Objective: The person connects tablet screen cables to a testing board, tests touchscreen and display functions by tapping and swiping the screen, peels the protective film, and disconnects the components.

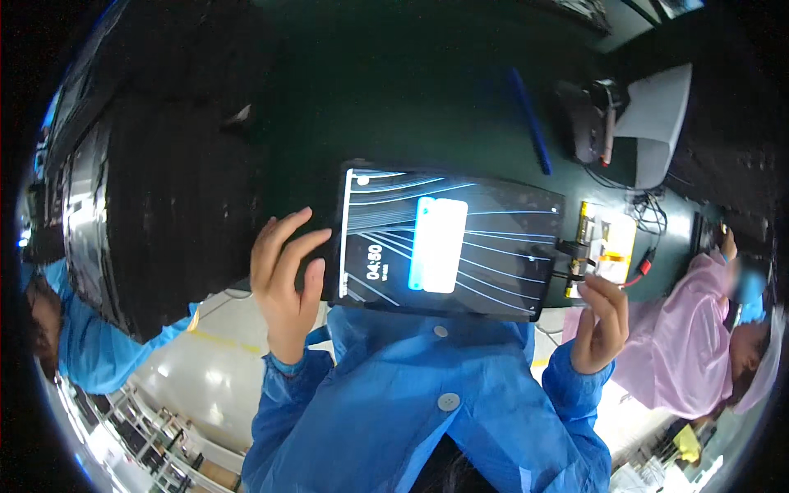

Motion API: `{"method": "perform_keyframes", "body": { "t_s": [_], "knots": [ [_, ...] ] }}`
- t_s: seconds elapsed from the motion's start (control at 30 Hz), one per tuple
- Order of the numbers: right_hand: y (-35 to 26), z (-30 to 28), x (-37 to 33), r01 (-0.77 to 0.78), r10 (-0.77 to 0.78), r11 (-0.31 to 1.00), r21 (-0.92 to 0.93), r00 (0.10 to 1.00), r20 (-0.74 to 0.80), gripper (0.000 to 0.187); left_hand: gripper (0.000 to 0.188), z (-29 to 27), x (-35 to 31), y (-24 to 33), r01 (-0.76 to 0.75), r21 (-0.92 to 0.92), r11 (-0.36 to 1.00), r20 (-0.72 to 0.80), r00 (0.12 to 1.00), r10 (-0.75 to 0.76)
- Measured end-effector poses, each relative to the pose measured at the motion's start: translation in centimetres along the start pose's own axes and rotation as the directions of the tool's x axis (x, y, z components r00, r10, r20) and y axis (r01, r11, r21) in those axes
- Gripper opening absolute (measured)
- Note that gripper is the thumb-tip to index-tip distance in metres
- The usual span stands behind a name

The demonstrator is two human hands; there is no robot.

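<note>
A lit tablet lies in front of me on the dark green table, its screen content turned sideways, with a white pop-up panel in the middle. My left hand is beside the tablet's left edge, fingers spread and holding nothing. Off the tablet's right edge is my right hand, its fingers bent and its thumb apart from them. Those fingertips are close to a yellow-and-white block with black clip-like parts next to the tablet; whether they touch it I cannot tell.
Thin black cables and a red connector lie right of the block. A blue stick-like pen, a dark handheld device and a grey-white stand are farther back. Large black equipment fills the left. People in blue and pink sit either side.
</note>
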State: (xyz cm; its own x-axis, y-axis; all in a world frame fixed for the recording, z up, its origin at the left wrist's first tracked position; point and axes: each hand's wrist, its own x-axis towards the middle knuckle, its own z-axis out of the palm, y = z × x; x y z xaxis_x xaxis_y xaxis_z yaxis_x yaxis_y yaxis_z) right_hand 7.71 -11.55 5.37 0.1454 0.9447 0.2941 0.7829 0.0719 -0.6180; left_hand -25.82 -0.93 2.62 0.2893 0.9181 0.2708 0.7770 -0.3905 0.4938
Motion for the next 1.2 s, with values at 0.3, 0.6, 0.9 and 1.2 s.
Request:
{"method": "perform_keyframes", "body": {
  "t_s": [0.3, 0.6, 0.9, 1.2],
  "knots": [
    [-3.0, 5.8, 0.6, 0.368, -0.266, 0.910, -0.188, 0.869, 0.417, 0.046, 0.037, 3.7, -2.8, -0.4, 0.274, -0.387, 0.880, -0.058, 0.946, -0.320],
    [-1.8, 4.9, 0.1, 0.454, -0.451, 0.889, 0.056, 0.849, 0.274, 0.041, 0.041, 3.6, -2.5, -0.8, 0.275, -0.423, 0.863, -0.032, 0.948, -0.317],
    [-2.1, 5.9, -0.8, 0.339, -0.275, 0.922, -0.185, 0.913, 0.300, 0.050, 0.043, 4.1, -2.7, -0.3, 0.245, -0.491, 0.836, -0.011, 0.958, -0.288],
    [-5.4, 9.1, 0.7, 0.640, -0.666, 0.738, 0.212, 0.639, 0.385, 0.037, 0.044, 3.9, -2.8, -0.2, 0.276, -0.513, 0.813, 0.007, 0.948, -0.317]
  ]
}}
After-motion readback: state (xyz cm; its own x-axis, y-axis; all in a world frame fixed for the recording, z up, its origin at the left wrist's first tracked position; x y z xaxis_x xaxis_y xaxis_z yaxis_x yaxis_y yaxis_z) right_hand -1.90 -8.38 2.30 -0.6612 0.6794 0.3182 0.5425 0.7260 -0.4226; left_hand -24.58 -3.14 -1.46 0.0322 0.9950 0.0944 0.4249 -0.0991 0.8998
